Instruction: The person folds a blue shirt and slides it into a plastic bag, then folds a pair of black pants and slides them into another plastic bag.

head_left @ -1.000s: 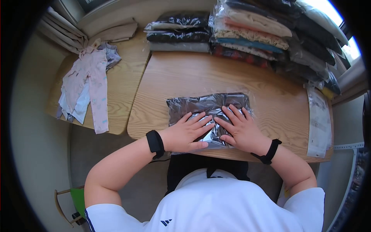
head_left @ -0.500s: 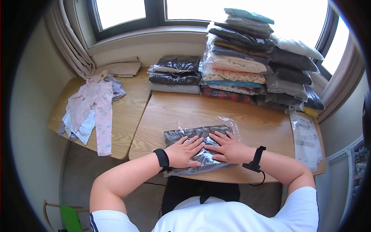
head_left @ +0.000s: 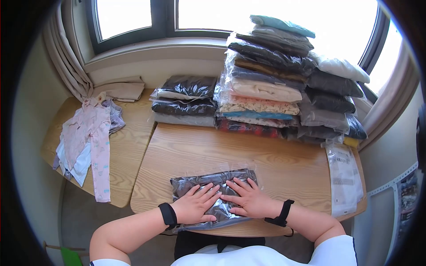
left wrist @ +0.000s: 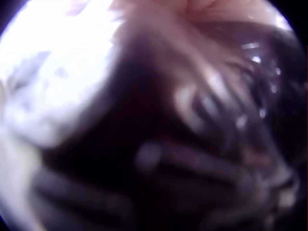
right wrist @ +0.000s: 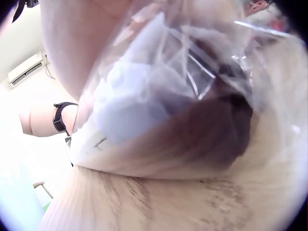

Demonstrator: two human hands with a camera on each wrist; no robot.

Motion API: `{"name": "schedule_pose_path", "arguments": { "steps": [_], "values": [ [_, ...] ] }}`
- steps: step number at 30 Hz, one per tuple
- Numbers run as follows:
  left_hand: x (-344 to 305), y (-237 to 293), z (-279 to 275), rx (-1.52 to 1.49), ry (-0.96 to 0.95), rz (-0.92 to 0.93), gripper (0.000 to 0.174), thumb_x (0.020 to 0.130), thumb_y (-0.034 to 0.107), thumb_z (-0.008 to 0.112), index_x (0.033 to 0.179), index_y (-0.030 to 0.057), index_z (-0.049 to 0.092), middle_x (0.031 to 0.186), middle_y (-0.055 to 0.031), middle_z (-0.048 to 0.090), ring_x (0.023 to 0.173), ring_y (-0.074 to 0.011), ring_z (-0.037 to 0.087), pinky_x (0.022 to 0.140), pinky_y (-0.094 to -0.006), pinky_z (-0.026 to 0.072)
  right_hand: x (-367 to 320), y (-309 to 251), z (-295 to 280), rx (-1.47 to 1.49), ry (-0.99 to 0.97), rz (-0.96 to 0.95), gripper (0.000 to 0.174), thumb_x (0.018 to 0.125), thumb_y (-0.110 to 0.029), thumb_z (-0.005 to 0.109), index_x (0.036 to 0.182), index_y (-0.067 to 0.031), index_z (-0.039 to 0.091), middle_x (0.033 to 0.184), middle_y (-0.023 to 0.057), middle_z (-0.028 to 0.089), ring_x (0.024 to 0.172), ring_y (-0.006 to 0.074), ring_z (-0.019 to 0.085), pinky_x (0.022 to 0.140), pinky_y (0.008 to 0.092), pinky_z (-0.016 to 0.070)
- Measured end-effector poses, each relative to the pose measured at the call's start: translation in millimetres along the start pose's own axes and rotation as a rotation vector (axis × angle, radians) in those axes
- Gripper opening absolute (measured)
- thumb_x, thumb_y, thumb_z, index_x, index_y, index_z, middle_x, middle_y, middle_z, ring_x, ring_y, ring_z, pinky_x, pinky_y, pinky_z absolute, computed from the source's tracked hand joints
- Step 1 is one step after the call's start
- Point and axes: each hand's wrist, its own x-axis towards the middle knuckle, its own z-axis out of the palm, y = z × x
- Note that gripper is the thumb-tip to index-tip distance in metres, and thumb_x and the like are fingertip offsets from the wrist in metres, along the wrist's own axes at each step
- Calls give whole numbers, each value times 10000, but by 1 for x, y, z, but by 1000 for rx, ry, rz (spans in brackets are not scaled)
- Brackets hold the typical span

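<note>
Bagged garment (head_left: 200, 178): dark cloth folded flat inside a clear, shiny plastic bag, creased and glinting, with the loose end of the film standing out past the cloth. It lies at the near edge of the wooden table (head_left: 275, 164), left of that table's middle. My hands cover most of its near half. Both lie flat on it with fingers straight and spread, side by side, the left hand (head_left: 195, 208) and right hand (head_left: 246, 199) with fingertips almost meeting, pressing the film down. The left wrist view is too blurred to add more than dark cloth under glossy film.

Along the table's far edge stands a tall stack of bagged clothes (head_left: 266, 84), with a second, darker pile (head_left: 330, 102) leaning at its right. A shorter stack (head_left: 184, 102) sits at the table's far left corner. Left of the table is a lower side table (head_left: 128, 155) with pink and pale clothes (head_left: 88, 137) draped over it. A flat printed bag (head_left: 344, 179) lies on the table's right end. Black wristbands (head_left: 168, 216) circle both my wrists.
</note>
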Motion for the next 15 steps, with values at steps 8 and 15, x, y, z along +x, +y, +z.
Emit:
{"name": "schedule_pose_path", "arguments": {
  "steps": [8,15],
  "values": [
    [5,-7,-4,-87,-171,-25,824,909,596,379,1454,10,187,1524,-208,125,1420,-350,103,1120,-516,132,0,3,4,34,31,-4,524,899,-414,482,1399,-289,385,1514,137,224,1409,350,159,1104,569,131],
    [-7,-6,-41,-305,10,23,550,885,254,566,1371,56,401,1491,-186,257,1400,-340,190,1101,-494,228,-18,-18,-38,-41,233,33,634,722,-71,620,1327,-174,462,1465,149,318,1390,326,231,1112,522,185]
  ]
}}
